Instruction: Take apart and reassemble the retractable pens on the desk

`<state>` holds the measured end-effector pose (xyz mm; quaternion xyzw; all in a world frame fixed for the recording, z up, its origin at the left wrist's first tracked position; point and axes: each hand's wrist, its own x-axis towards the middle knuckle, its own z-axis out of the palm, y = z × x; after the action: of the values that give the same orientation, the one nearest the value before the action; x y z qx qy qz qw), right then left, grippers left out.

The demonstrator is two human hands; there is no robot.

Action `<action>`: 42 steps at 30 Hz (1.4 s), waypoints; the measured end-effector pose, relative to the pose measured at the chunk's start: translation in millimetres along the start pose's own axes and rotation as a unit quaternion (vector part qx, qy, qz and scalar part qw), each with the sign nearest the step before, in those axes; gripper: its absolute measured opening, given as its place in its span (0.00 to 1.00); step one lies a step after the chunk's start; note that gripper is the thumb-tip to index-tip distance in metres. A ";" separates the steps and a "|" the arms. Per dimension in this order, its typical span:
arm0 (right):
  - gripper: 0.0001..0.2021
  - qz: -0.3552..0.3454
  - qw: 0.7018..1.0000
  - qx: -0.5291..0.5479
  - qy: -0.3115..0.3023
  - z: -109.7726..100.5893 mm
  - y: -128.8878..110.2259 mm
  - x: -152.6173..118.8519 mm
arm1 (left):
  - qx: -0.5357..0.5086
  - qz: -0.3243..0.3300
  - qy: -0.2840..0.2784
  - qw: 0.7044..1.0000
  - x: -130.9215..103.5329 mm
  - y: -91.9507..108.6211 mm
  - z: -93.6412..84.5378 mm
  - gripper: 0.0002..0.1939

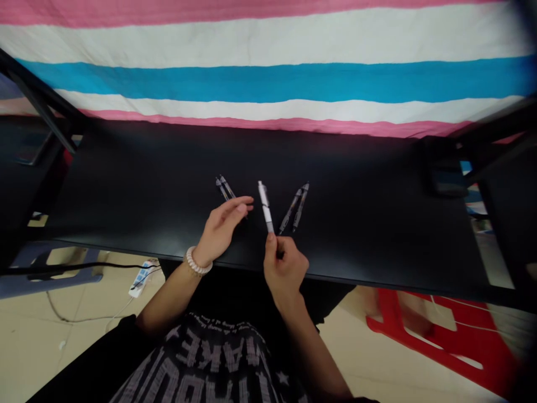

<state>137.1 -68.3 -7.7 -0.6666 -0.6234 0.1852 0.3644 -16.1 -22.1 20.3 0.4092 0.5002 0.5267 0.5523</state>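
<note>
A white pen (265,207) points up and away from me, its lower end pinched between the thumb and fingers of my right hand (286,267). My left hand (222,229) is over the black table, fingers extended toward the white pen but apart from it. Two clear pens with dark parts (225,188) lie side by side beyond my left hand, which hides their lower ends. Another two clear, dark-tipped pens (295,207) rest on the table just right of the white pen, close above my right hand.
The black table (369,224) spans the view, with a striped cloth (268,84) along its far side. A dark object (447,173) sits at the right end. Below are a red stool (419,336) and a power strip (141,278).
</note>
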 end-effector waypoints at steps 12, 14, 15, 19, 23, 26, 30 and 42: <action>0.09 -0.123 0.991 -0.004 -0.060 25.4 -12.2 35.5 | 0.457 0.207 0.021 0.865 1.1 -29.7 -32.1 0.19; 0.12 -0.122 0.985 -0.002 -0.120 34.8 -24.5 44.3 | 0.450 0.204 0.014 0.869 0.6 -27.5 -34.0 0.19; 0.13 -0.121 0.982 -0.010 -0.147 38.9 -29.8 48.5 | 0.447 0.202 0.008 0.871 0.1 -26.2 -35.4 0.19; 0.16 -0.125 0.968 -0.057 -0.209 49.0 -40.2 57.5 | 0.439 0.198 0.003 0.877 -2.3 -23.5 -40.9 0.18; 0.12 -0.120 0.974 -0.005 -0.193 44.7 -31.4 51.9 | 0.407 0.194 0.018 0.892 -3.1 -24.5 -42.0 0.16; 0.08 -0.092 0.976 0.124 -0.155 30.5 -23.2 38.1 | 0.305 0.182 0.069 0.932 -4.5 -22.0 -38.5 0.16; 0.05 -0.058 0.959 0.222 -0.165 7.0 -25.4 11.4 | 0.063 0.111 0.125 0.984 -11.5 -9.1 -28.9 0.24; 0.15 0.090 0.870 0.423 -0.235 3.6 -25.8 -30.4 | -0.150 0.012 0.150 0.977 -21.4 7.2 -12.9 0.13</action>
<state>111.9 -97.8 2.1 -0.4384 -0.4901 0.6144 0.4361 -28.9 -43.5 27.8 0.2438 0.4874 0.6577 0.5201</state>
